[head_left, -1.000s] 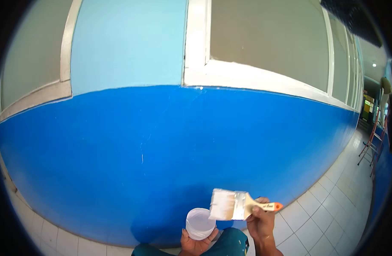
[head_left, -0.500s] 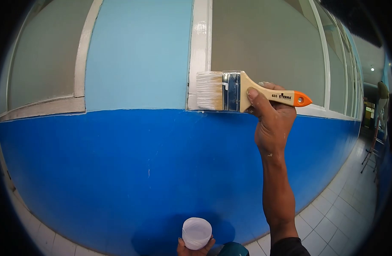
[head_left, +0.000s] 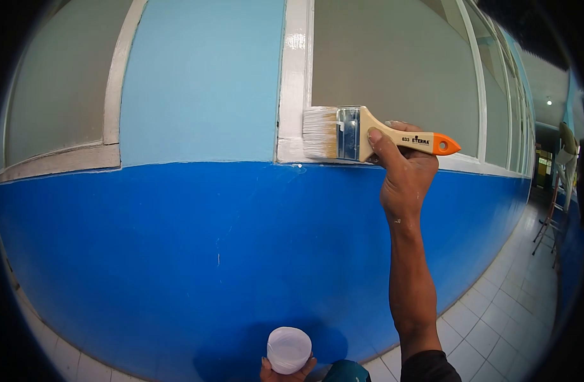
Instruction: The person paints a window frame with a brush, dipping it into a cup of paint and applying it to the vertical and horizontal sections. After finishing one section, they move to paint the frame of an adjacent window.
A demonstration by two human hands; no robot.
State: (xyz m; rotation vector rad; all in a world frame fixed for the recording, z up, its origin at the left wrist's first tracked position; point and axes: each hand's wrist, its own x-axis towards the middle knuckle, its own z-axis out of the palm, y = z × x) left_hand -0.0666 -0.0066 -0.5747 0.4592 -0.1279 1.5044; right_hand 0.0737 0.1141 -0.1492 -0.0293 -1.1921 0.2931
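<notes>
**Flat paintbrush [head_left: 349,132] at the frame corner: overrun risk on two sides**

The flat paintbrush lies across the lower left corner of the white window frame [head_left: 295,79]; actual contact cannot be confirmed. Its white-coated bristles [head_left: 320,132] appear wide for this spot. The upper edge overlaps the glass pane [head_left: 394,57] in view, so excess width could smear the glass. The lower edge sits just above the blue wall [head_left: 177,235]; a dip of the wrist could mark it. Too far left, the light blue panel [head_left: 203,83] is exposed likewise.

The right grip [head_left: 406,162] is closed around the handle, thumb on its near face; most fingers are hidden behind. The forearm [head_left: 414,274] rises almost vertically from the near edge, bristles directed left.

Low at the near edge, the left grip [head_left: 287,378] cups the plastic cup [head_left: 289,350] from beneath. Divided attention could let it tilt and spill; its fill level cannot be told.
</notes>
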